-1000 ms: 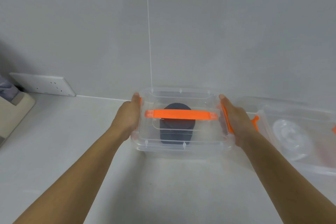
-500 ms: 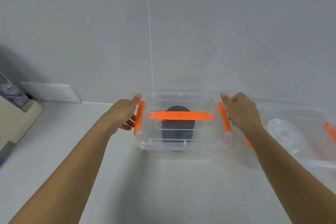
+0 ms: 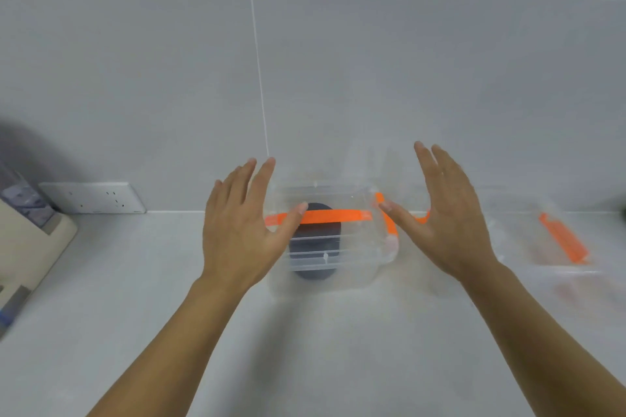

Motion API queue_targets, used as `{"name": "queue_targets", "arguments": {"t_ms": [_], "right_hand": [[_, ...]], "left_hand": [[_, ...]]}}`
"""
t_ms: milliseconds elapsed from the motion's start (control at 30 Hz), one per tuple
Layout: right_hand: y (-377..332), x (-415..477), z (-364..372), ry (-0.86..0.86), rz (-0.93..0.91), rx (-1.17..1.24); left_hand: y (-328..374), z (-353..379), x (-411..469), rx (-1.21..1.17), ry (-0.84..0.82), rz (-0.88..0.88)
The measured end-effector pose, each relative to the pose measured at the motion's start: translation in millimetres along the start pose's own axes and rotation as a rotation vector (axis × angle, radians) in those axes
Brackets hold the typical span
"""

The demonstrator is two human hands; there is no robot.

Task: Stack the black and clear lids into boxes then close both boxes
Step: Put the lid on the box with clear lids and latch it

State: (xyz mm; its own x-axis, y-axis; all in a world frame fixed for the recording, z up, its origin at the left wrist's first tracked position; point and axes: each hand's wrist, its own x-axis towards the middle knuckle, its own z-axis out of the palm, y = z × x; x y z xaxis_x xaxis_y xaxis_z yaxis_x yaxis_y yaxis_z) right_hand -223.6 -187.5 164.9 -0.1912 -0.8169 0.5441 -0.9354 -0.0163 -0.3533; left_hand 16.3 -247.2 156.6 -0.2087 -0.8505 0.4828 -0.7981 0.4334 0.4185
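- The left hand (image 3: 238, 230) is raised over the counter with its back to the camera, fingers spread wide and pointing up and away, holding nothing; its thumb lies across the view of the orange handle.
- The right hand (image 3: 447, 220) mirrors it on the other side, palm turned inward, fingers straight and fanned, thumb stretched toward the box, also empty.
- Both bare forearms run up from the lower corners of the view and converge toward the box.
- Between the hands stands the clear plastic box (image 3: 342, 264), a rectangular, glossy, see-through container with its lid on; the ribbed lid shows faint horizontal lines.
- A flat orange handle (image 3: 335, 216) crosses the lid from left to right, and an orange side latch (image 3: 386, 213) runs down its right end.
- Inside the box, seen through the plastic, sits the stack of black lids (image 3: 315, 247), a dark, matte, rounded shape.
- To the right, near the first box, lies a second clear box (image 3: 542, 247), blurred, with an orange latch (image 3: 564, 240) slanting across it; its contents cannot be made out.
- The counter (image 3: 305, 349) is smooth, pale grey and faintly glossy.
- Behind it rises a wall of large grey tiles (image 3: 406, 78) with thin white grout lines.
- A white wall socket (image 3: 98, 198) sits low on the wall at left, beside a beige appliance (image 3: 27, 247) at the edge.
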Motion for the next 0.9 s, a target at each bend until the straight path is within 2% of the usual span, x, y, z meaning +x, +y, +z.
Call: {"name": "queue_targets", "arguments": {"t_ms": [233, 500, 733, 900], "right_hand": [[31.7, -22.3, -31.1, 0.011, -0.010, -0.124], [101.6, -36.4, -60.2, -0.001, 0.011, -0.075], [180.0, -38.1, -93.7, -0.081, -0.013, -0.040], [228.0, -39.0, -124.6, -0.066, -0.028, -0.035]], "left_hand": [[42.6, 24.0, -17.0, 0.022, -0.062, 0.040], [109.3, 59.1, -31.3, 0.010, -0.037, 0.060], [194.0, 99.9, -43.4, 0.029, -0.016, -0.016], [249.8, 120.6, -44.6, 0.038, -0.010, -0.006]]}}
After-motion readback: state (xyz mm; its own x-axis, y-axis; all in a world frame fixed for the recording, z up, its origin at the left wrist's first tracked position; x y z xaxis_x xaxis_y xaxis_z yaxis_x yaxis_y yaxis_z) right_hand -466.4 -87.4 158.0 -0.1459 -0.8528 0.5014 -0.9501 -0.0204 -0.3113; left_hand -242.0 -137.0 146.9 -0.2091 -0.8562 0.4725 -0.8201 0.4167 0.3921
